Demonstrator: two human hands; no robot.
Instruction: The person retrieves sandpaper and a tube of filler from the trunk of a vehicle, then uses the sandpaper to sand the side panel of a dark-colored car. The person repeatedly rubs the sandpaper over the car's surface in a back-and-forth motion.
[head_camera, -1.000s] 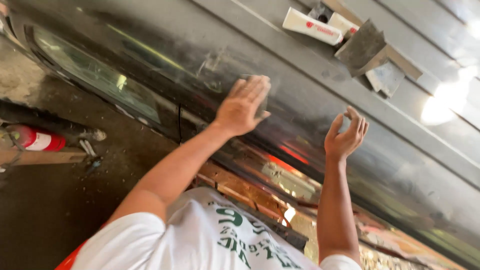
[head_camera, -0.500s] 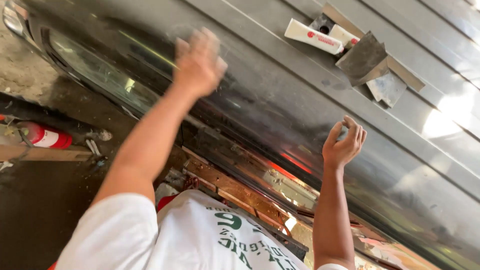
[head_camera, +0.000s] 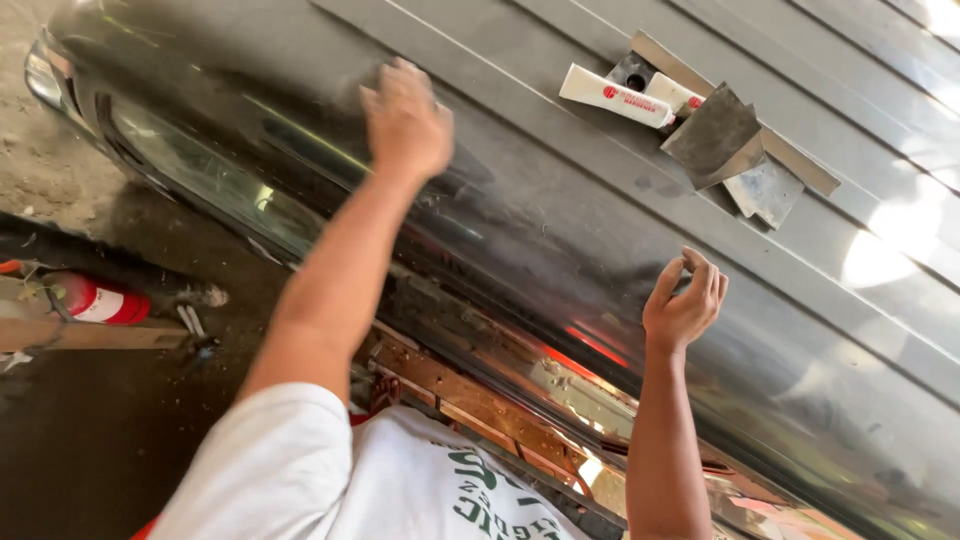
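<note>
Spanning the frame on a diagonal, the dark glossy car roof (head_camera: 560, 230) was the largest item, with ribbed grooves running along its upper part and a window (head_camera: 200, 180) below its left edge. The left hand (head_camera: 405, 125) lay palm-down and flat on the roof panel near the window side, fingers together and extended, gripping nothing; its outline was blurred. The right hand (head_camera: 685, 300) was held just off the panel lower on the roof, fingers curled loosely inward toward the thumb, half open; whether anything small sat between the fingertips could not be told. Both forearms rose from white sleeves of a printed shirt (head_camera: 400, 480) at the bottom edge. A rusty brown sill strip (head_camera: 470, 400) ran under the roof edge. On the ribbed section, well apart from both hands, lay two grey metal spreader blades (head_camera: 735, 150), overlapping, and just beside them, touching, a white tube (head_camera: 615, 97) with a red mark. On the ground at far left, a red-and-white cylinder (head_camera: 95, 300) rested by a wooden board (head_camera: 90, 335).
</note>
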